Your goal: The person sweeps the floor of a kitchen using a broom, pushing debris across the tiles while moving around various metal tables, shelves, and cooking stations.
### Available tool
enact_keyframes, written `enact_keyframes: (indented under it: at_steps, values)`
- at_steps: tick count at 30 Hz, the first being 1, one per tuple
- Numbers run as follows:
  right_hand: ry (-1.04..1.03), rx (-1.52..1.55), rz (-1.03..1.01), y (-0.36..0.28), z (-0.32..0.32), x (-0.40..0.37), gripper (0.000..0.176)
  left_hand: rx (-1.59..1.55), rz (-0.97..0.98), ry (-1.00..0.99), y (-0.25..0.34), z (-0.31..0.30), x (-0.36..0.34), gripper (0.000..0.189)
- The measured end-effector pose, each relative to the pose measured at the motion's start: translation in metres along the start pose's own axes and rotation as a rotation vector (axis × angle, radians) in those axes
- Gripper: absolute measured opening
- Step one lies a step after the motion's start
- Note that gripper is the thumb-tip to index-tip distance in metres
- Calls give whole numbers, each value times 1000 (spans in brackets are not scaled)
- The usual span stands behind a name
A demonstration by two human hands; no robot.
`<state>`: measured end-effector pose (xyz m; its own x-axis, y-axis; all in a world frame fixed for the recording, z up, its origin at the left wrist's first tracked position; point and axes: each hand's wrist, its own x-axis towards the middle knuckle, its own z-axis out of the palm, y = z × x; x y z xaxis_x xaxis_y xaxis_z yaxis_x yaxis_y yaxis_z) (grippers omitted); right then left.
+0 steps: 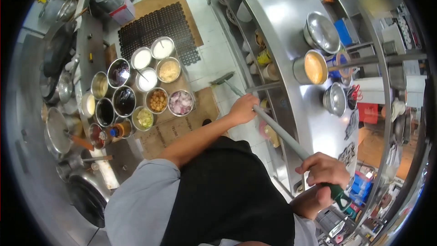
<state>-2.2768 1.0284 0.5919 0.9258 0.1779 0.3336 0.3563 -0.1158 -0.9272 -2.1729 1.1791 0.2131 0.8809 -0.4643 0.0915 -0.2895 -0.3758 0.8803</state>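
A long grey-green broom handle (284,133) runs slantwise from the lower right up to a broom head (222,78) on the white tiled floor. My left hand (243,109) is closed round the handle's middle. Near its green top end, my right hand (324,173) grips the same handle with curled fingers. The broom head lies beside the steel counter's lower shelves, close to a sheet of brown cardboard (205,105).
On the left are metal containers of food, such as chopped onion (180,103), beside the stove area. A black perforated mat (157,26) lies on the floor. The steel counter (291,95) at right holds metal bowls (322,32) and an orange-filled pot (314,67).
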Motion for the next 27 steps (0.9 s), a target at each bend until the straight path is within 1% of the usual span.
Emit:
enact_keyframes:
  at_steps: [1, 3, 4, 5, 6, 8, 10, 11, 12, 13, 14, 16, 17, 18, 19, 20, 21, 22, 23, 24, 25, 26, 27]
  values:
    - [-37, 22, -22, 4, -7, 5, 63, -18, -56, 14, 6, -15, 10, 23]
    - [-13, 37, -51, 10, -7, 25, 58, -53, -170, 37, 10, -41, 31, 21]
    - [2, 46, -66, 16, -8, 35, 56, -32, -131, 94, 0, -50, 45, 21]
    - [-21, 93, -68, 25, -13, 48, 47, -13, -93, 148, -15, -60, 63, 22]
    - [-14, 106, -82, 40, -14, 62, 43, 6, -53, 200, -30, -69, 83, 22]
    - [-5, 136, -107, 83, -8, 93, 34, 58, -183, 334, -44, -98, 127, 26]
    - [-67, 152, -145, 158, -5, 128, 22, 136, -225, 515, -79, -108, 169, 29]
    - [-89, 61, -106, 195, 1, 152, 16, 180, -236, 616, -96, -116, 197, 31]
    - [-106, -29, -59, 232, 11, 176, 10, 163, -260, 617, -105, -124, 219, 31]
    - [-91, -30, -3, 280, 23, 200, 7, 144, -294, 606, -115, -128, 234, 32]
    - [-80, -32, 63, 314, 31, 215, 5, 120, -335, 592, -124, -126, 243, 33]
    - [-81, -29, 81, 336, 35, 233, 7, 168, -289, 498, -148, -124, 255, 34]
    - [-82, -29, 86, 339, 37, 249, 9, 191, -263, 453, -155, -127, 263, 34]
    - [-125, -83, 134, 328, 24, 249, 10, 149, -296, 342, -159, -125, 267, 33]
    - [-170, -139, 182, 294, 5, 247, 10, 103, -327, 233, -154, -120, 268, 32]
    - [-191, -137, 135, 265, -10, 245, 11, 54, -357, 123, -150, -111, 267, 32]
    - [-208, -135, 84, 239, -26, 249, 12, 47, -269, 163, -166, -82, 261, 30]
    - [-291, -83, 91, 222, -44, 261, 14, 46, -174, 205, -181, -53, 258, 29]
    - [-372, -32, 98, 210, -61, 276, 15, 15, -230, 177, -170, -44, 261, 26]
    - [-420, 8, 106, 203, -72, 295, 22, -15, -285, 147, -154, -40, 265, 24]
    - [-492, -15, 97, 200, -88, 312, 36, -46, -340, 117, -139, -44, 271, 21]
    - [-527, 3, 147, 179, -96, 329, 33, -39, -360, 122, -119, -62, 279, 23]
    - [-569, 61, 80, 170, -104, 345, 38, -31, -378, 128, -93, -88, 288, 25]
